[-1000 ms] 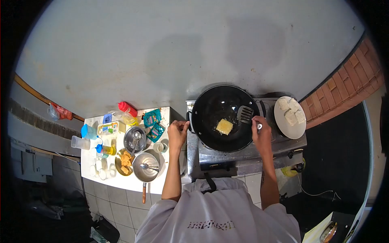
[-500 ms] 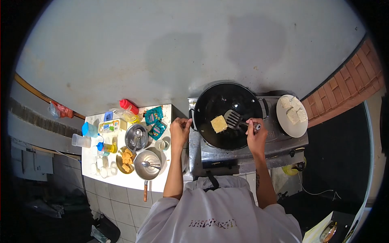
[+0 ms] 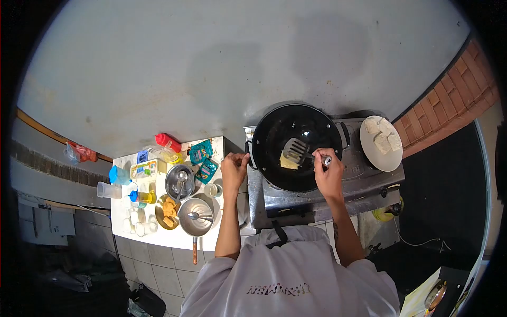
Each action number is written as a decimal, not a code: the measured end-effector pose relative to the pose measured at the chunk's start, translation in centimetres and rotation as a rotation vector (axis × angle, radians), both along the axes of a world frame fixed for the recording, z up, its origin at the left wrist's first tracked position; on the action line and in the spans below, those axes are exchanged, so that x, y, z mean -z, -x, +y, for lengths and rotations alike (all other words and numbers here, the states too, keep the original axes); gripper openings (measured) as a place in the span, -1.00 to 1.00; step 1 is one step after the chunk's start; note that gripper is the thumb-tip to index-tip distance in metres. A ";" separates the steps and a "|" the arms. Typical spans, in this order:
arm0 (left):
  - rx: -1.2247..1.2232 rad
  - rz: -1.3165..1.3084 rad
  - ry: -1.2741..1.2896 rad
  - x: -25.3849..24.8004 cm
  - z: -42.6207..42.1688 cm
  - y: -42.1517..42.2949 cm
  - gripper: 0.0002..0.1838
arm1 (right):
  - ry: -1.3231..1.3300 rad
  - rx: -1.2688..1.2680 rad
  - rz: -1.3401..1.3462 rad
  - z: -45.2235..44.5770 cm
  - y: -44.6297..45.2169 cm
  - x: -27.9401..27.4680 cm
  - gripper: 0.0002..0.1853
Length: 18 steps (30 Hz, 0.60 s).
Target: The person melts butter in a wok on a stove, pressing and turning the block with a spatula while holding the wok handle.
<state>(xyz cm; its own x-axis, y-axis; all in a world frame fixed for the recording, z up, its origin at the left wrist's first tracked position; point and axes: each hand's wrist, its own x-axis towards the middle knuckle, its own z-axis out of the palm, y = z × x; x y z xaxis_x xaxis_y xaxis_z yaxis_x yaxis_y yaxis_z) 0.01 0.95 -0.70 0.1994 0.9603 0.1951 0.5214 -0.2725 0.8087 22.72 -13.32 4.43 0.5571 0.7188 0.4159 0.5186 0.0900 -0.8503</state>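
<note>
A large black wok [image 3: 274, 127] sits on the steel stove. My left hand [image 3: 234, 168] pinches its left-hand handle [image 3: 248, 149], fingers closed. In my right hand [image 3: 329, 177] is a slotted spatula [image 3: 297, 150], its dark head down inside the wok. The spatula lies over a square golden slab [image 3: 288, 162] that looks like tofu and hides part of it. Whether the slab rests on the blade or beneath it, I cannot tell.
On the stove's right stands a white plate [image 3: 388, 161] with several white slabs. The left table holds a saucepan [image 3: 195, 224], a metal bowl [image 3: 174, 174], fried pieces [image 3: 170, 208] in another bowl, green sachets [image 3: 206, 170], a red bottle [image 3: 168, 141] and an oil bottle [image 3: 145, 197].
The spatula has moved left in my right hand, from beside the slab to over it. My left hand stays at the wok handle. The whole view has shifted slightly.
</note>
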 end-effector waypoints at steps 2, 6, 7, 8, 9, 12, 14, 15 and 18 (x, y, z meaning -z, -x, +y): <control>-0.001 0.012 -0.002 0.2 -0.1 0.1 -0.74 | 0.011 0.015 -0.019 -0.3 -0.5 -0.1 -0.93; 0.007 -0.006 -0.005 -0.1 -0.1 0.1 -0.74 | 0.100 0.104 0.022 -1.3 -2.4 -0.2 -0.91; 0.006 -0.003 -0.001 -0.1 -0.1 0.1 -0.74 | 0.144 0.127 0.028 -1.6 -2.9 0.0 -0.90; 0.005 -0.003 -0.001 0.1 -0.1 0.1 -0.74 | 0.112 0.137 0.036 -1.8 -3.2 0.3 -0.89; -0.001 -0.023 0.009 0.3 -0.1 0.1 -0.74 | 0.114 0.136 0.036 -2.0 -3.4 0.5 -0.89; -0.003 -0.027 -0.006 0.7 -0.1 0.2 -0.74 | 0.122 0.136 0.129 -2.4 -3.5 1.3 -0.87; 0.004 -0.016 -0.033 0.7 -0.1 0.3 -0.75 | 0.087 0.153 0.255 -2.3 -3.2 1.6 -0.86; 0.000 -0.030 -0.009 0.7 -0.1 0.4 -0.75 | 0.086 0.154 0.254 -2.2 -3.1 2.1 -0.86; -0.005 -0.032 -0.008 0.3 0.0 0.5 -0.77 | 0.082 0.141 0.332 -1.9 -2.1 3.8 -0.85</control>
<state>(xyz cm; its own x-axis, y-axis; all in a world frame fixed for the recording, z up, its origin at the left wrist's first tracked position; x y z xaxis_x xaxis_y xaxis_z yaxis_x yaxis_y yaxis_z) -0.49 0.90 -0.99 0.1878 0.9596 0.2093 0.4971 -0.2766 0.8224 24.85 -15.24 0.60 0.7481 0.6485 0.1404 0.2161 -0.0380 -0.9756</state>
